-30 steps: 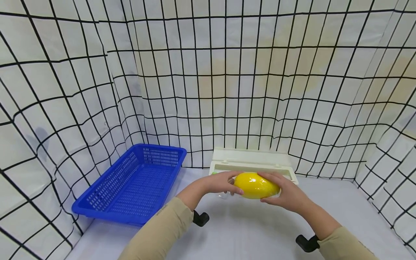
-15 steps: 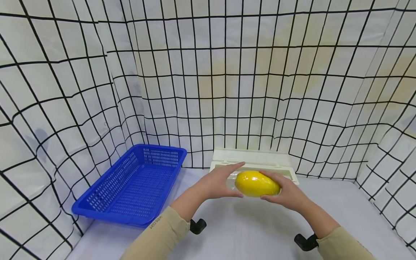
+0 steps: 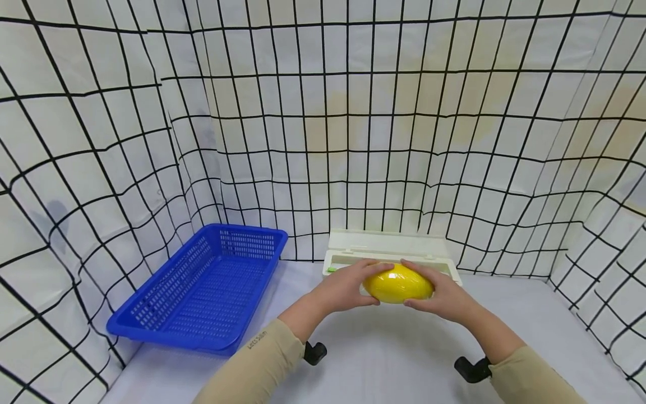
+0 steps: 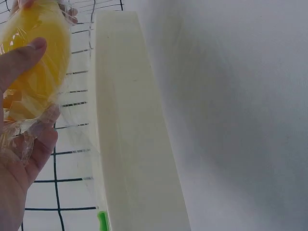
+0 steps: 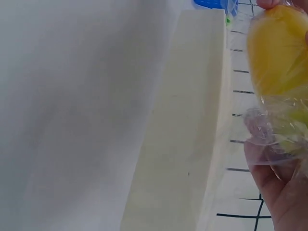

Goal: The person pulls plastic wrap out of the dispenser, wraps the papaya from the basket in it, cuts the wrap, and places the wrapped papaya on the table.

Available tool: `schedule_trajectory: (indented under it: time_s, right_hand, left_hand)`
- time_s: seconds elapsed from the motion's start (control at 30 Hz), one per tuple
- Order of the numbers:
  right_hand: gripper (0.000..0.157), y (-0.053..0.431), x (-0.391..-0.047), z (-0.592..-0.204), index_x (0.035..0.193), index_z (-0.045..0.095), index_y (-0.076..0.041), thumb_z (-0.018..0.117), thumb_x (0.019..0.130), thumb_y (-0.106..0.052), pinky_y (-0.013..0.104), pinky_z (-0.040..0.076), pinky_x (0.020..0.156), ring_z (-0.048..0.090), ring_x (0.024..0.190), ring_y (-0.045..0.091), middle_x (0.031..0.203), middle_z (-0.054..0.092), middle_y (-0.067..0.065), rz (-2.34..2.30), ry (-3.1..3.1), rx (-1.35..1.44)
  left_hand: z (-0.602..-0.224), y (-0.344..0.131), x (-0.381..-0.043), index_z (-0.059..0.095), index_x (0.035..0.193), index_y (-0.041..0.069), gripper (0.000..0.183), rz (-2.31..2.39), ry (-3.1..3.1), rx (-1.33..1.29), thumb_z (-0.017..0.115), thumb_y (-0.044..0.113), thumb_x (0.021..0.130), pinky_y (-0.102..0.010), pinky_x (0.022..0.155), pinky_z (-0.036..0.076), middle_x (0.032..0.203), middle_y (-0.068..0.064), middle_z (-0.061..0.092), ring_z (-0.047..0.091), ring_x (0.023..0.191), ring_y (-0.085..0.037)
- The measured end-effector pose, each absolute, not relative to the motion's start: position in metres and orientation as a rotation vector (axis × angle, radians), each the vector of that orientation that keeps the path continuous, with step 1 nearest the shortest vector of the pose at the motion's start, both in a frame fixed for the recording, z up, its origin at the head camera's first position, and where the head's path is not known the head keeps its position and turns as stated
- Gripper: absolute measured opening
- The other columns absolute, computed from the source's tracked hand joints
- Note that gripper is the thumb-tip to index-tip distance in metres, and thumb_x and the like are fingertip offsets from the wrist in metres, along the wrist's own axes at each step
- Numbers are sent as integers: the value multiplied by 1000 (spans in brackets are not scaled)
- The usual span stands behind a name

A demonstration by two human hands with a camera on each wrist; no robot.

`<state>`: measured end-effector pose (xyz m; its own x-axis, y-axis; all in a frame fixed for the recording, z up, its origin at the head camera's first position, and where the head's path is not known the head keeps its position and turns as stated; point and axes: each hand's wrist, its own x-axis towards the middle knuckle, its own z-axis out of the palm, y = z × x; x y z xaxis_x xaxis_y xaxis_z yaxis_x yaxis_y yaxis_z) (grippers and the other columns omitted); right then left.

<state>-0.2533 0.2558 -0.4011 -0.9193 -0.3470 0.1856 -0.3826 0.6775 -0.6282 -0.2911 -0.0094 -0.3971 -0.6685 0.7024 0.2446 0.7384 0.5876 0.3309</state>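
Note:
A glossy yellow oval fruit (image 3: 398, 286) is wrapped in clear cling film and held up above the white surface. My left hand (image 3: 347, 285) grips its left end, fingers over the top and thumb below. On the other end, my right hand (image 3: 446, 296) holds the fruit in the same way. Crinkled film (image 4: 19, 137) bunches against the left palm in the left wrist view, and loose film (image 5: 284, 120) lies over the right fingertips in the right wrist view. Just behind the hands stands a long off-white box (image 3: 454, 273) with its lid (image 3: 388, 242) raised.
A blue perforated basket (image 3: 212, 292) stands on the white tabletop (image 3: 393, 359) at the left. A small green piece (image 4: 103, 221) sits on the box's edge. White walls with a black grid net (image 3: 348, 112) enclose the back and sides.
Half a second ago my left hand was spread apart from the fruit's left end; now its fingers are closed over it. My right hand keeps its hold, and the fruit has shifted slightly.

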Motion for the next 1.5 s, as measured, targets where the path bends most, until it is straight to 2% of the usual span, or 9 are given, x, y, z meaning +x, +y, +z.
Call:
schedule_trajectory:
  time_s: [0.2,0.37,0.63,0.8,0.87,1.0,1.1,1.3,1.5]
  right_hand:
    - [97,263,-252,-398,156,27,-36,78,76,-60,54,52,89,56,114,31,150,43,8,901,-2836,575]
    - [103,263,-249,-401,155,29,-37,80,71,-63,61,48,93,52,126,38,157,34,6,696,-2746,674]
    - [84,263,-255,-410,145,49,-27,90,72,-34,48,55,87,63,113,32,143,51,5,460,-2576,777]
    - [79,264,-260,-408,142,54,-24,90,72,-23,52,53,90,59,118,35,138,57,6,589,-2537,758]
    - [80,265,-261,-406,144,52,-23,90,73,-21,51,54,89,58,118,33,139,57,6,641,-2540,750]
    - [82,265,-265,-400,146,49,-21,89,74,-21,46,57,83,59,115,29,138,57,7,721,-2547,748]
    - [79,266,-267,-396,145,50,-19,88,75,-22,43,58,79,60,112,28,137,58,8,747,-2551,743]
    - [75,267,-271,-388,143,52,-18,87,77,-22,40,58,78,59,112,28,138,57,9,772,-2572,743]
    - [75,266,-275,-371,146,51,-18,84,79,-29,37,56,81,58,108,26,138,57,9,873,-2656,680]
  left_hand:
    - [-401,-11,-298,34,151,45,82,-800,-2746,-1233,81,33,84,-37,100,48,149,7,44,51,125,-15]
    - [-405,-13,-308,34,151,44,83,-974,-2757,-1252,81,31,84,-29,92,49,145,13,47,50,117,-9]
    - [-399,-12,-311,35,148,50,80,-1108,-2828,-1230,81,35,84,-36,101,45,144,16,48,52,116,-7]
    - [-393,-13,-310,32,148,53,81,-1184,-2864,-1144,80,40,83,-33,89,50,145,9,49,58,107,-15]
    - [-392,-13,-309,34,148,50,82,-1211,-2848,-1124,81,40,82,-30,86,52,146,7,48,58,107,-18]
    - [-391,-14,-310,38,148,42,79,-1240,-2785,-1135,82,33,83,-27,88,51,152,9,39,52,121,-17]
    - [-389,-14,-311,40,148,39,75,-1260,-2744,-1118,80,28,85,-26,89,51,153,9,37,51,122,-16]
    - [-381,-15,-316,46,145,40,67,-1319,-2746,-1052,78,29,87,-27,87,53,148,9,45,62,106,-18]
    - [-367,-16,-323,45,145,45,67,-1344,-2779,-1037,77,31,87,-30,80,54,141,10,52,64,91,-14]
